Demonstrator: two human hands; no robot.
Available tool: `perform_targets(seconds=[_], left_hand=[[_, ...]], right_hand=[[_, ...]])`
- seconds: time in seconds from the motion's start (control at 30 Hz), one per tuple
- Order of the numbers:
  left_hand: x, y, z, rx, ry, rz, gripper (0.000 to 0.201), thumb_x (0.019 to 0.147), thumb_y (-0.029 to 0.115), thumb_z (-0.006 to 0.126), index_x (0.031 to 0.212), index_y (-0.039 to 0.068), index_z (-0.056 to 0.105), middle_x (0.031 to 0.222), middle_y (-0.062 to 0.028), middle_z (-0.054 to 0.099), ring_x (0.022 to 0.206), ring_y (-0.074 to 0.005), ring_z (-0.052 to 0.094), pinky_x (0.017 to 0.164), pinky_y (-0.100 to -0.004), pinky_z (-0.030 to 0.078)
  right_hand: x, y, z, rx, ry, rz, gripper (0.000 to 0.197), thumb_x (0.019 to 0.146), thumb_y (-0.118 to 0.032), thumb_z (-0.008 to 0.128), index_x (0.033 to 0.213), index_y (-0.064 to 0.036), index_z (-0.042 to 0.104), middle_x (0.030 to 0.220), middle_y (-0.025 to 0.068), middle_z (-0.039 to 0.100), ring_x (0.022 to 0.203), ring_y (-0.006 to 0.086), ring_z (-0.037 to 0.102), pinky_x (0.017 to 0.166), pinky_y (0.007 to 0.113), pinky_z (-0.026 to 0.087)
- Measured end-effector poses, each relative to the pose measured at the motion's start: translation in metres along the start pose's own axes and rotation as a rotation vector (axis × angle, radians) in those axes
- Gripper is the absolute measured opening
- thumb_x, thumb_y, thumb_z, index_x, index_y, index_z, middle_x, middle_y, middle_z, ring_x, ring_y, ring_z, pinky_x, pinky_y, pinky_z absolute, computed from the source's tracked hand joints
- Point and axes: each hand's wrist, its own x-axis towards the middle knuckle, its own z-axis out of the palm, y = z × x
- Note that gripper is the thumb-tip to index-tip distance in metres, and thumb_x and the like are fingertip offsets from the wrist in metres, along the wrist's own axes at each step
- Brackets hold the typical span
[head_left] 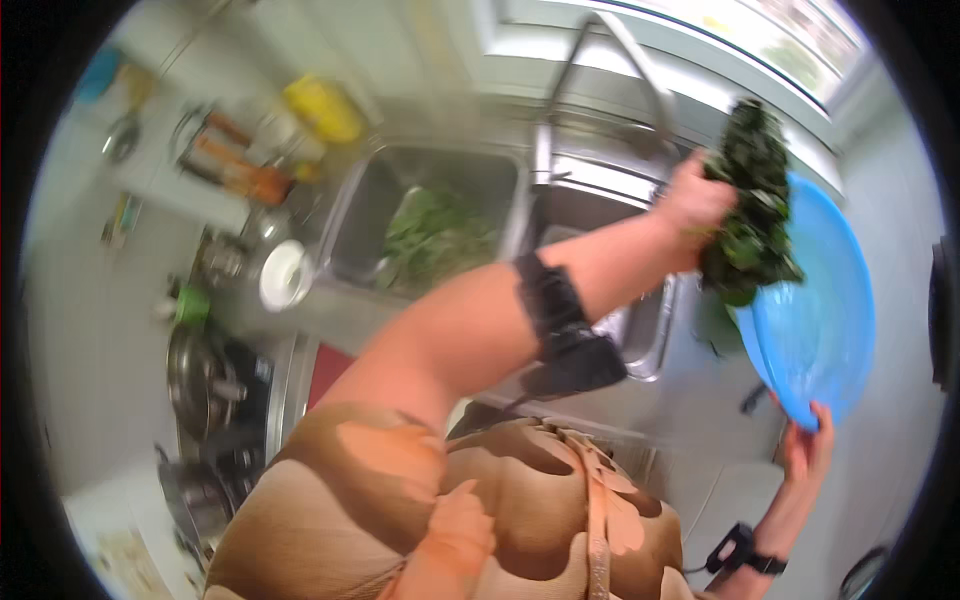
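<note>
My left arm reaches across to the right. My left hand (pixel 693 208) is closed around a bunch of dark green leafy vegetables (pixel 752 190), held up at the left rim of a light blue plastic basin (pixel 845 270). The leaves overlap part of the basin. My right hand (pixel 808 445) grips the basin's near rim, and the basin looks tilted. More loose leafy greens (pixel 440 240) lie in the left sink bowl (pixel 350 215). The right sink bowl (pixel 655 345) is partly hidden behind my left forearm.
A tall faucet (pixel 640 60) arches over the sink below the window. A green object (pixel 722 330) shows beside the blue basin. On the left are a white bowl (pixel 286 275), a yellow package (pixel 323 108), orange-handled utensils (pixel 255 180) and a pan with a lid (pixel 200 380).
</note>
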Motion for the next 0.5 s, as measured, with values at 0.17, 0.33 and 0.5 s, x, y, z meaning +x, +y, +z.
perform_targets(seconds=[0.17,0.33,0.5], left_hand=[[-0.029,0.014,0.013,0.002,0.181,0.031,0.041,0.071,-0.011,0.047,0.108,0.008,0.046,0.084,-0.0099,0.058,0.072,-0.0218,0.059,0.059,-0.0384,0.050],[-0.046,0.025,0.022,0.049,0.169,0.088,0.044,0.072,-0.010,0.048,0.112,0.009,0.045,0.088,-0.0098,0.058,0.075,-0.0211,0.059,0.062,-0.0372,0.049],[-0.038,0.028,-0.001,0.081,0.175,0.251,0.041,0.071,-0.010,0.051,0.109,0.004,0.047,0.084,-0.0135,0.059,0.071,-0.0244,0.059,0.061,-0.0406,0.050]], right_hand=[[-0.028,0.000,0.033,-0.207,0.062,0.059,0.013,0.079,-0.004,0.055,0.091,-0.0010,0.050,0.086,0.0079,0.057,0.075,0.0175,0.058,0.065,0.027,0.053],[-0.030,-0.004,0.035,-0.111,-0.034,0.103,0.058,0.080,-0.002,0.050,0.129,0.0049,0.020,0.128,0.0232,0.035,0.112,0.0410,0.042,0.092,0.051,0.043],[-0.054,0.028,0.064,-0.146,0.028,0.050,0.038,0.076,-0.003,0.056,0.111,0.0008,0.044,0.105,0.0109,0.053,0.096,0.0227,0.052,0.086,0.035,0.045]])
